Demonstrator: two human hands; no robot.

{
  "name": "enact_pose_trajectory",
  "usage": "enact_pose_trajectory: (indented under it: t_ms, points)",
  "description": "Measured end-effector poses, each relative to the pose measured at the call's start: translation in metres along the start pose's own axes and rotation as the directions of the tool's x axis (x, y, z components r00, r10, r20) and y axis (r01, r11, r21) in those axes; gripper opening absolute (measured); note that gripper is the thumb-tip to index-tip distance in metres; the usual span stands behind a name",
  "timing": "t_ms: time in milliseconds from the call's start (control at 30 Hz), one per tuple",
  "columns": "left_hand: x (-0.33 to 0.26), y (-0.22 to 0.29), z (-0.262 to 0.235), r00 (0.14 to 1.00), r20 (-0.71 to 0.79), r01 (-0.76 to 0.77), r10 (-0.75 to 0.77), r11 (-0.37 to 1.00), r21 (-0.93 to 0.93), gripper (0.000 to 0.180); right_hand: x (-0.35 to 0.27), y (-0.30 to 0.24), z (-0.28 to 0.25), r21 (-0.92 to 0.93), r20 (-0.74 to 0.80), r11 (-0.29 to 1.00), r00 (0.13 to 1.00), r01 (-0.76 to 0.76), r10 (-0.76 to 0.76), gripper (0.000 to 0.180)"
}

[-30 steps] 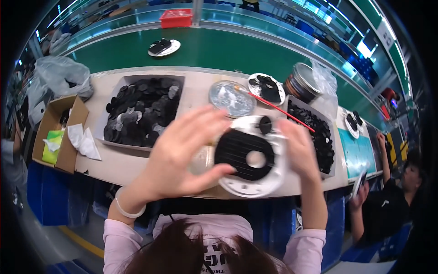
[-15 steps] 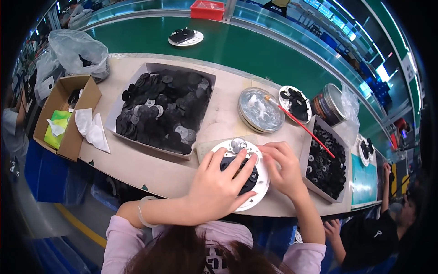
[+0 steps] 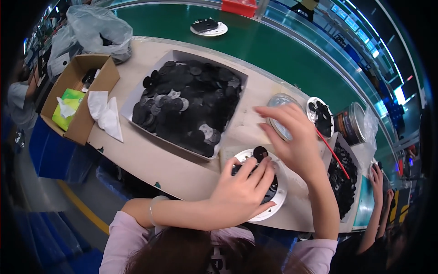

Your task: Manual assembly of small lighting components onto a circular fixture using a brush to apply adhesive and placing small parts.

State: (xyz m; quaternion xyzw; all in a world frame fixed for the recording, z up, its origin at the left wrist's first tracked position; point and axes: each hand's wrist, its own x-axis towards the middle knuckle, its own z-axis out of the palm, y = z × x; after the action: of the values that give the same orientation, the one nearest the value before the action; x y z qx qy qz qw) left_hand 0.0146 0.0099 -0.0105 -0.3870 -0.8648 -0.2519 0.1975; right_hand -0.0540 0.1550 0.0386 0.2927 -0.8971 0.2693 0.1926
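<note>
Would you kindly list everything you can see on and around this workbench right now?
Tray of discs: one, grey tray with many black and silver discs, bench centre.
White plate: one, holds a black round part, under the hands.
Small black disc: one, on the plate's far edge.
Cardboard box: one, brown, bench left end.
White cloths: a few, beside the box.
Clear lid: one, round, behind the right hand.
Small dish: one, white, black parts inside.
Tin: one, dark, far right.
Red stick: one, right.
Right tray: one, black parts.
Conveyor: one, green, behind the bench.
Left hand: on the plate's part.
Right hand: raised above the plate, holds nothing visible.
</note>
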Motion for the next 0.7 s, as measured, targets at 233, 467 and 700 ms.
enact_pose_trajectory:
  t_ms: [233,467,700]
  points:
    - [-0.003,0.003,0.002,1.0,-0.02,0.021,-0.022,0.998,-0.062,0.063,0.049,0.002,0.06,-0.194,0.399,0.972,0.916,0.131,-0.044,0.024]
    - [-0.004,0.003,0.004,0.998,-0.021,0.051,-0.052,0.995,-0.082,0.059,0.051,-0.016,0.063,-0.298,0.408,0.948,0.913,0.114,0.018,0.03]
    - [-0.003,0.001,0.004,0.999,0.002,0.039,-0.039,0.994,-0.1,0.059,0.054,-0.008,0.068,-0.356,0.403,0.905,0.912,0.232,-0.075,0.016]
